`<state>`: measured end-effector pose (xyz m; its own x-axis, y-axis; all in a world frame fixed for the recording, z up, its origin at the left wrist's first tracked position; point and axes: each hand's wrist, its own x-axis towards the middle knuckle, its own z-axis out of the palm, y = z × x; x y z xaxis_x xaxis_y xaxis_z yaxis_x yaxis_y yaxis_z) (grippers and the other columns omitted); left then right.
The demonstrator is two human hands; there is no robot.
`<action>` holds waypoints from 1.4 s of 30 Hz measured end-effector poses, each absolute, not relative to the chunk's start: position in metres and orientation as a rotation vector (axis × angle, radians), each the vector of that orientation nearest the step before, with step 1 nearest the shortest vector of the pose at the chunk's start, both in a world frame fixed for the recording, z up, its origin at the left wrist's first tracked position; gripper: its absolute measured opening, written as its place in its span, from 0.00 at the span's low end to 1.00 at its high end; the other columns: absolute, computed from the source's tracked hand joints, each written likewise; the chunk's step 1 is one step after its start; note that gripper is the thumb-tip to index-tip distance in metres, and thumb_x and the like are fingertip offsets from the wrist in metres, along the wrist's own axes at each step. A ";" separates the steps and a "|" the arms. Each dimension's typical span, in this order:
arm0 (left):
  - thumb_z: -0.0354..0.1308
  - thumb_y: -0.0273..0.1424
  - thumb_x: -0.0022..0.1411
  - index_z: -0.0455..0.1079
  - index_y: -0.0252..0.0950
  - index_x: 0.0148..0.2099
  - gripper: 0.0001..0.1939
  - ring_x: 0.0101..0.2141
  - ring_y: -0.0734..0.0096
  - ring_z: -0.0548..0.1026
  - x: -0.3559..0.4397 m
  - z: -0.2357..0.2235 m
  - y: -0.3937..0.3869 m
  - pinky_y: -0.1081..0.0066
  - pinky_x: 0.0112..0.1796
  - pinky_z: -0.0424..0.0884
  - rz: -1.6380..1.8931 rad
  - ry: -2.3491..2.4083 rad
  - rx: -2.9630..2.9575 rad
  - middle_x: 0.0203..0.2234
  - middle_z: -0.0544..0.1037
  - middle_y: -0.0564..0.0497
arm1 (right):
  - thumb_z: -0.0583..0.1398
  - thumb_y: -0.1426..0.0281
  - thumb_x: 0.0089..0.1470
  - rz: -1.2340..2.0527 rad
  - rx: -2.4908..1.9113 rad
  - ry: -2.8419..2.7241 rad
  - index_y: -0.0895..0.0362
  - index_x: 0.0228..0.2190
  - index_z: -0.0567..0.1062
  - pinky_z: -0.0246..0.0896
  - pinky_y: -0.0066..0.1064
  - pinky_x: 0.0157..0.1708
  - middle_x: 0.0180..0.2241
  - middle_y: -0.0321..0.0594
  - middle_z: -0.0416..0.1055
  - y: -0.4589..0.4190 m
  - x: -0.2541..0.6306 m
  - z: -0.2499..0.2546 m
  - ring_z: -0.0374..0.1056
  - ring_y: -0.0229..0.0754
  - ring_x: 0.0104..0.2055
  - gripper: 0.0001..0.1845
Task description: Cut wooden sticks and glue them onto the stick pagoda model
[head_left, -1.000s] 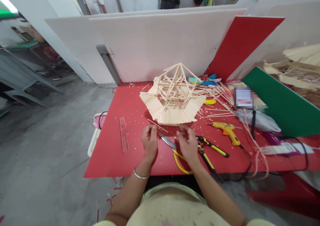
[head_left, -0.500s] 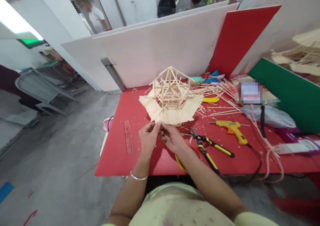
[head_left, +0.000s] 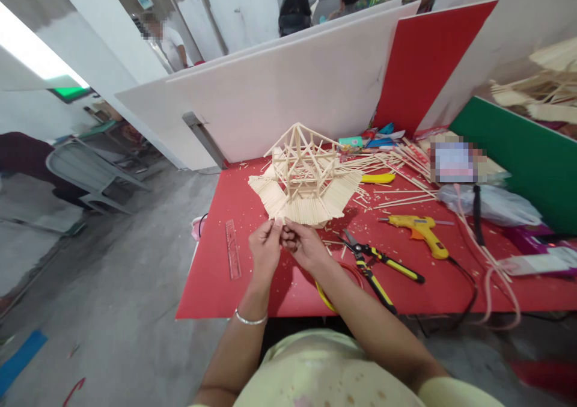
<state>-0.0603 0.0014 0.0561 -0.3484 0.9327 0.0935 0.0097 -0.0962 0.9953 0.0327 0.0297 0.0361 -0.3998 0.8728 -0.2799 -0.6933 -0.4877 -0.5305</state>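
Note:
A model house frame [head_left: 304, 166] of thin pale wooden sticks stands on the red tabletop [head_left: 211, 293], with a sloping skirt of sticks [head_left: 302, 210] around its lower part. At the near edge of this skirt are both hands, close together. My left hand [head_left: 265, 244] is closed, its thumb and fingers pinched by the skirt's rim. My right hand [head_left: 304, 246] is also closed in a pinch beside it. Whatever lies between the fingertips is too small and covered to make out.
Right of my hands lie black-and-yellow snips [head_left: 376, 266] and a yellow glue gun [head_left: 421, 231]. A clear ruler [head_left: 233, 249] lies left. Loose sticks [head_left: 401, 199], a yellow-handled item [head_left: 377, 178] and a plastic bag [head_left: 489, 205] lie farther right. White boards [head_left: 279, 88] stand behind.
The camera view has shifted slightly. Both hands stay pinched at the skirt's near edge, with the fingertips a little closer together. The model appears slightly farther left in view.

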 end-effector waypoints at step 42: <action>0.64 0.31 0.54 0.60 0.35 0.25 0.15 0.10 0.87 0.58 -0.081 0.052 0.035 0.83 0.12 0.48 1.289 0.796 0.168 0.12 0.65 0.60 | 0.53 0.67 0.66 -0.305 -1.128 -2.162 0.56 0.40 0.78 0.50 0.37 0.33 0.34 0.43 0.73 0.019 0.046 0.074 0.62 0.43 0.37 0.14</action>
<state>-0.0811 0.0349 0.0517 0.0586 0.8995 -0.4329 -0.7899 0.3069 0.5308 0.0458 0.0187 0.0735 -0.4007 0.6385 0.6571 0.7952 0.5986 -0.0967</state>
